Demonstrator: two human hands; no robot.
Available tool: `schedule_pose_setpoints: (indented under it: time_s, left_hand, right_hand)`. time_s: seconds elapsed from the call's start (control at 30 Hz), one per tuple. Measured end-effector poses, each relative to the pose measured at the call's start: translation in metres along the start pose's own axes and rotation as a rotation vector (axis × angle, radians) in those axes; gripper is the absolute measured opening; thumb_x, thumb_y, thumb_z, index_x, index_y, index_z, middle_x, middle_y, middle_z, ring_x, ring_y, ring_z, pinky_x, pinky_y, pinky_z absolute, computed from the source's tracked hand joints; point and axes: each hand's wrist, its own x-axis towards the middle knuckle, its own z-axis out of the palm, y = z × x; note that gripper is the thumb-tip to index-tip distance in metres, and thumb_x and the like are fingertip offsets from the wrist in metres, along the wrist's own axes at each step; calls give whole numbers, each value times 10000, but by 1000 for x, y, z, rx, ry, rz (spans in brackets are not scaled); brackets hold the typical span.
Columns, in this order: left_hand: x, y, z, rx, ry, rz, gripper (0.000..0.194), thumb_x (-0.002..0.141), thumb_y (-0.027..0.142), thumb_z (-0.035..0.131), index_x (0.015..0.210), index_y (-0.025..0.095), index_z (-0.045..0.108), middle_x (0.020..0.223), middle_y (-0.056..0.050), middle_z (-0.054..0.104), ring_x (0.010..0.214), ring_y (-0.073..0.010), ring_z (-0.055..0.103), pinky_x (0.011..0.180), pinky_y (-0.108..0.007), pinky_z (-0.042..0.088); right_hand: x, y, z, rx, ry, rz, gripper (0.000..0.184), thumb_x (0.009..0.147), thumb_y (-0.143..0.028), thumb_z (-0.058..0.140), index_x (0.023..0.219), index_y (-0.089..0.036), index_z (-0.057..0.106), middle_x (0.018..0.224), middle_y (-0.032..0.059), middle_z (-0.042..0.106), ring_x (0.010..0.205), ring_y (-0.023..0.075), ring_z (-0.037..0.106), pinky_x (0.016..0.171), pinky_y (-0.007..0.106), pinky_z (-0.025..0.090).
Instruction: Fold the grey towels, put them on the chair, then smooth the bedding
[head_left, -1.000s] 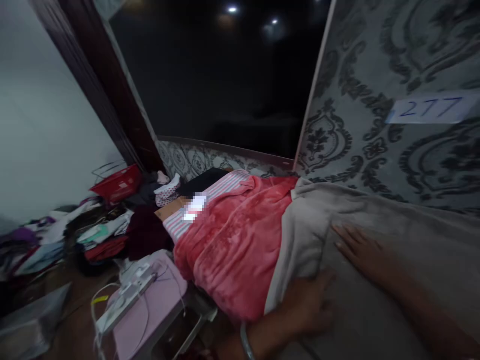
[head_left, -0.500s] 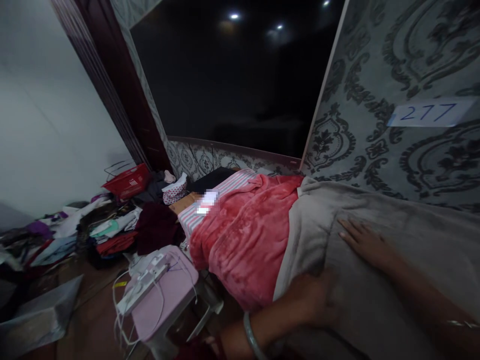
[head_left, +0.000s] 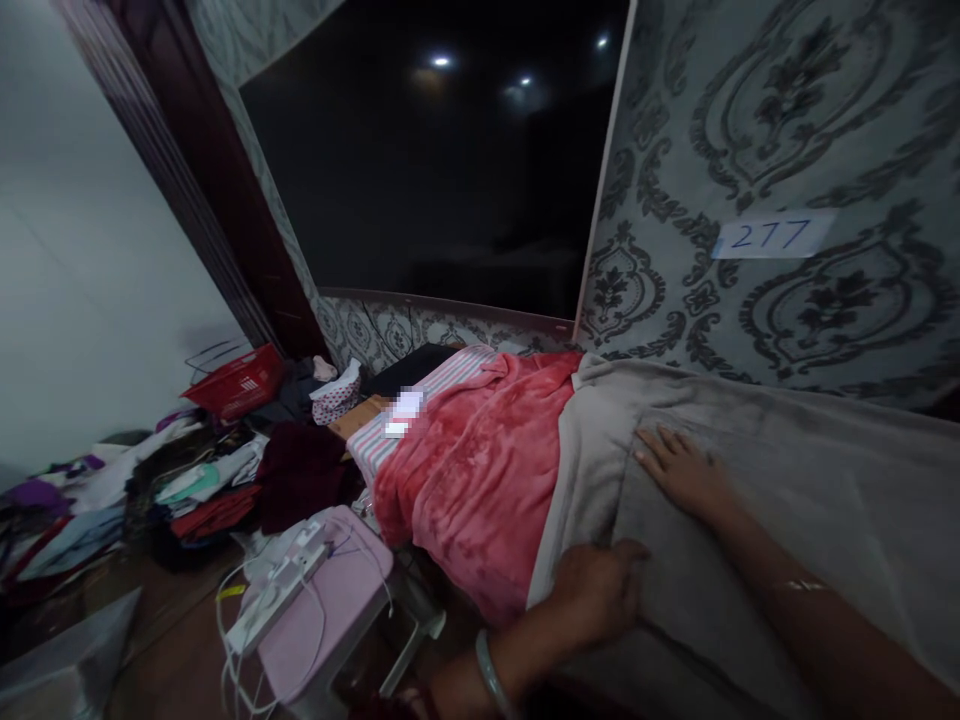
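Note:
A grey plush blanket (head_left: 795, 480) is spread over the right side of the surface before me, with a soft crease near my hands. My right hand (head_left: 684, 478) lies flat on it, fingers spread and pointing to the left. Nearer to me, my left hand (head_left: 596, 592), with a pale bangle on its wrist, is closed with curled fingers on the blanket's near part; its fingertips are partly hidden. Left of both hands the blanket's turned-back edge meets a rumpled red plush blanket (head_left: 480, 490).
A pink stool (head_left: 330, 610) carrying a white power strip (head_left: 281, 585) and cables stands left of the blankets. Beyond it are piled clothes (head_left: 202, 490) and a red basket (head_left: 236, 382). A striped cloth (head_left: 367, 445) lies beside the red blanket. A large television (head_left: 442, 170) hangs behind.
My view has turned a little to the right. The right hand stays flat on the grey blanket; the left hand, blurred before, now shows more clearly with its fingers curled.

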Motion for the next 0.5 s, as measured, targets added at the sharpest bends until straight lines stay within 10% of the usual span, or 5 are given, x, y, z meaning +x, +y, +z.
schedule_pose_setpoints:
  time_s: [0.23,0.5]
  left_hand:
    - [4,-3,-2,-43,66,10,513,844,283,524,1350,286,605,1056,-35,755,997,-240,690,949,-373,528]
    - [17,-12,-3,-83,61,39,488,851,214,524,1332,237,604,1113,-35,736,892,-194,677,907,-327,514]
  right_hand:
    - [-34,13,-10,44,-67,-36,613,995,-475,214,1562,-276,335,1608,87,309,1475,308,282,1142,620,270]
    - [-178,66,-17,32,-27,46,605,1000,-537,264,1566,-329,308,1642,20,213,1510,301,172,1157,609,249]
